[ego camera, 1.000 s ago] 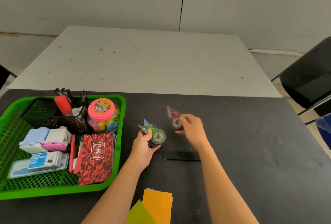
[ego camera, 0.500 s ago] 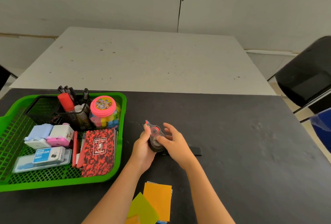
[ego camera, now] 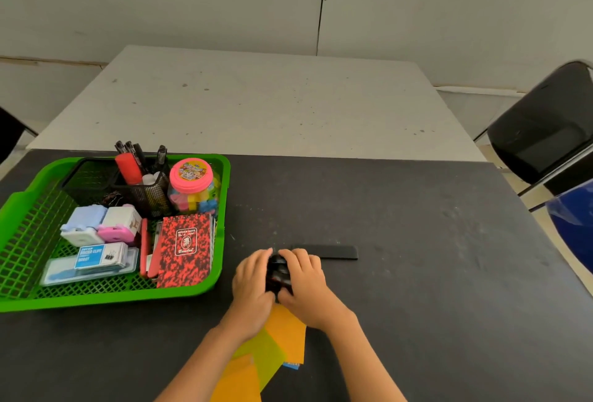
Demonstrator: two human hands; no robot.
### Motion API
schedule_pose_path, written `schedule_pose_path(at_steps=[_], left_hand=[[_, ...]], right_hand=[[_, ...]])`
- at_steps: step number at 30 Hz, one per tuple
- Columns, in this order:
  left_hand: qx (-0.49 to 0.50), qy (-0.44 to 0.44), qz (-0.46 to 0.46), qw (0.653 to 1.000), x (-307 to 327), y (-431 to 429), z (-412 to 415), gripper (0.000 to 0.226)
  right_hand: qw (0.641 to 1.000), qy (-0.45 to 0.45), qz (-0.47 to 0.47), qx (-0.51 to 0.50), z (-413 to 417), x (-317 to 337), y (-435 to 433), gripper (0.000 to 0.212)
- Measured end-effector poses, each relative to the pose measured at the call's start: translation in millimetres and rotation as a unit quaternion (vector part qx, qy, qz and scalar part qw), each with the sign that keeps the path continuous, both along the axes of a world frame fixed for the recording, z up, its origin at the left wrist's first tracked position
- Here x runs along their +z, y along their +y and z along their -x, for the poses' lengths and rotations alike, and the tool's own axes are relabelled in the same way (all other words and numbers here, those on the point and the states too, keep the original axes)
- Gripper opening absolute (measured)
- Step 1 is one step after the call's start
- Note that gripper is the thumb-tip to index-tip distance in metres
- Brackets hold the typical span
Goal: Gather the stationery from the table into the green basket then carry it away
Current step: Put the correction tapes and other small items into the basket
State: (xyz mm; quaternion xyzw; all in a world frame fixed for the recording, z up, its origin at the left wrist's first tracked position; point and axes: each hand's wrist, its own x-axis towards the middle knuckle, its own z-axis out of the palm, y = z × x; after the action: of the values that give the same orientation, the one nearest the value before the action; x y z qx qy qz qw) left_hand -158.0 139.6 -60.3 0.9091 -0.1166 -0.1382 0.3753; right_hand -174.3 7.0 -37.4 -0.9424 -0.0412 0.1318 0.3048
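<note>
My left hand (ego camera: 253, 279) and my right hand (ego camera: 305, 283) are cupped together around two small tape dispensers (ego camera: 278, 273), which show only as a dark sliver between my fingers. They sit just above the black table (ego camera: 417, 257), right of the green basket (ego camera: 221, 273). The basket holds a red notebook (ego camera: 186, 247), a pink-lidded jar (ego camera: 191, 183), a black mesh pen holder (ego camera: 144, 189), pastel staplers (ego camera: 102, 228) and a box of binder clips (ego camera: 96, 257). A flat black ruler (ego camera: 337, 252) lies beyond my right hand. Orange and green paper sheets (ego camera: 279, 347) lie under my wrists.
A white table (ego camera: 250, 103) adjoins the far edge of the black one. A black chair (ego camera: 542, 135) and a blue seat (ego camera: 574, 222) stand at the right.
My two hands, each with a tape dispenser, came together and drew back toward me; the dispensers are now pressed side by side between both hands.
</note>
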Motion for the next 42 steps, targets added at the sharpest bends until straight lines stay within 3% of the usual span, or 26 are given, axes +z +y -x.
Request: schedule_pose_path(at_steps=[5, 9, 11, 13, 16, 17, 20, 22, 24, 26, 30, 33, 35, 38, 42], left_hand=[[-0.077, -0.053, -0.174, 0.98, -1.8, -2.4, -0.4, 0.066], [-0.092, -0.056, -0.198, 0.974, 12.1, -2.5, -5.7, 0.065], [-0.079, -0.044, -0.126, 0.988, 29.0, -5.9, -8.4, 0.062], [-0.018, -0.045, 0.002, 0.999, 52.8, -6.1, -7.7, 0.067], [0.122, -0.016, 0.193, 0.973, 86.9, -2.9, -9.1, 0.075], [0.151, 0.034, 0.273, 0.95, 96.1, 0.3, -13.1, 0.07], [0.178, 0.143, 0.523, 0.821, 109.6, 18.5, -25.8, 0.035], [0.225, 0.142, 0.572, 0.776, 112.8, 39.8, -33.8, 0.032], [0.257, 0.132, 0.581, 0.761, 114.5, 69.1, -40.4, 0.028], [0.278, 0.123, 0.579, 0.757, 117.0, 100.2, -46.1, 0.022], [0.312, 0.098, 0.538, 0.777, 126.7, 158.1, -55.1, 0.021], [0.356, 0.067, 0.481, 0.798, 132.5, 208.6, -67.6, 0.018], [0.374, 0.05, 0.386, 0.842, 129.0, 244.6, -81.9, 0.013], [0.358, 0.081, 0.191, 0.91, 116.3, 285.5, -106.1, 0.034], [0.304, 0.138, 0.025, 0.942, 102.3, 295.1, -129.4, 0.029]], right_hand=[[0.994, -0.065, 0.081, 0.033, 3.7, 5.9, 5.0, 0.059], [0.999, -0.022, 0.045, 0.009, -1.1, 10.9, 3.3, 0.058], [0.997, 0.001, -0.043, -0.058, -5.0, 18.2, -4.5, 0.057], [0.983, -0.001, -0.136, -0.124, -11.0, 33.5, -7.2, 0.055], [0.924, 0.01, -0.331, -0.19, -21.7, 64.5, 4.9, 0.05], [0.903, 0.026, -0.386, -0.188, -26.3, 72.1, 13.9, 0.047], [0.875, 0.071, -0.45, -0.163, -45.7, 77.2, 58.0, 0.05], [0.86, 0.104, -0.471, -0.164, -57.3, 75.5, 93.0, 0.057], [0.849, 0.128, -0.487, -0.163, -64.4, 77.6, 125.9, 0.052], [0.854, 0.148, -0.478, -0.143, -71.7, 80.9, 157.9, 0.049], [0.889, 0.183, -0.41, -0.09, -86.2, 79.8, 212.7, 0.08], [0.888, 0.174, -0.419, -0.075, -85.7, 93.9, 239.0, 0.068], [0.911, 0.126, -0.388, -0.063, -86.3, 89.1, 247.2, 0.06], [0.979, 0.037, -0.195, 0.052, -88.0, 76.5, 270.0, 0.039], [0.981, 0.009, 0.032, 0.189, -93.7, 65.9, 300.4, 0.029]])
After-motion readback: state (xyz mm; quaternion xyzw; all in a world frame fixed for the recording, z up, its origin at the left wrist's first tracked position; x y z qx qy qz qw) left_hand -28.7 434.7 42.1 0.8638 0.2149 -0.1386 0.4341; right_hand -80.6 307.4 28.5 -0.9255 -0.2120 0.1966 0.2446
